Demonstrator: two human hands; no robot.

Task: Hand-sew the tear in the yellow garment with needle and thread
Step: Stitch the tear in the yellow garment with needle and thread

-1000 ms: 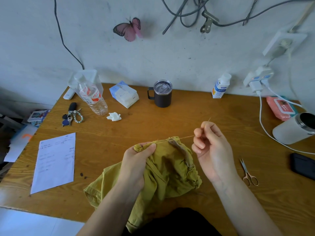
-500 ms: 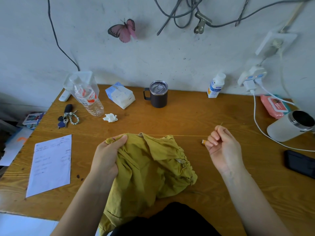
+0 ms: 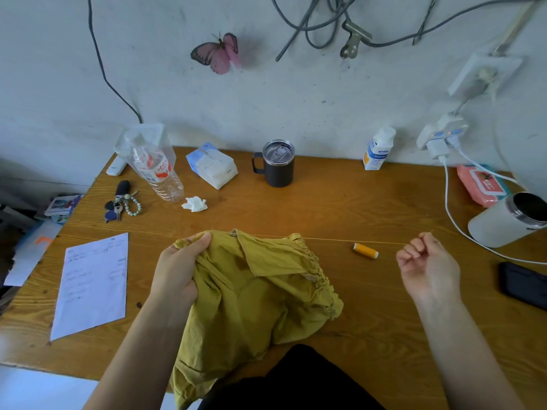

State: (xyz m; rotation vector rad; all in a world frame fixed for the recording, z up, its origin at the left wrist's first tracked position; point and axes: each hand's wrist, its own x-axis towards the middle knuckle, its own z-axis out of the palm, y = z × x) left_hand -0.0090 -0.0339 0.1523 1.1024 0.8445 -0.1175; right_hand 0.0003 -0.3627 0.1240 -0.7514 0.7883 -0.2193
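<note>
The yellow garment [image 3: 260, 294] lies bunched on the wooden table [image 3: 340, 202] in front of me and hangs over the near edge. My left hand [image 3: 177, 270] grips its upper left fold. My right hand [image 3: 426, 261] is far out to the right and pinches the needle, whose tip barely shows above the fingers. A thin yellow thread [image 3: 349, 240] runs taut from the garment's top edge to that hand. An orange thread spool [image 3: 365, 250] lies on the table under the thread.
A black mug [image 3: 278, 164], a tissue pack [image 3: 211, 165], a plastic bottle [image 3: 157, 170], keys [image 3: 120, 202], a crumpled tissue [image 3: 194, 204] and a paper sheet [image 3: 91, 285] lie left and back. At right are a white tumbler [image 3: 509, 220], a black phone [image 3: 524, 285], a charger cable [image 3: 453, 220] and a pink wipes pack [image 3: 479, 184].
My right hand has moved far to the right, drawing the thread out long and taut. My left hand shifted left with the garment. The spool came into view.
</note>
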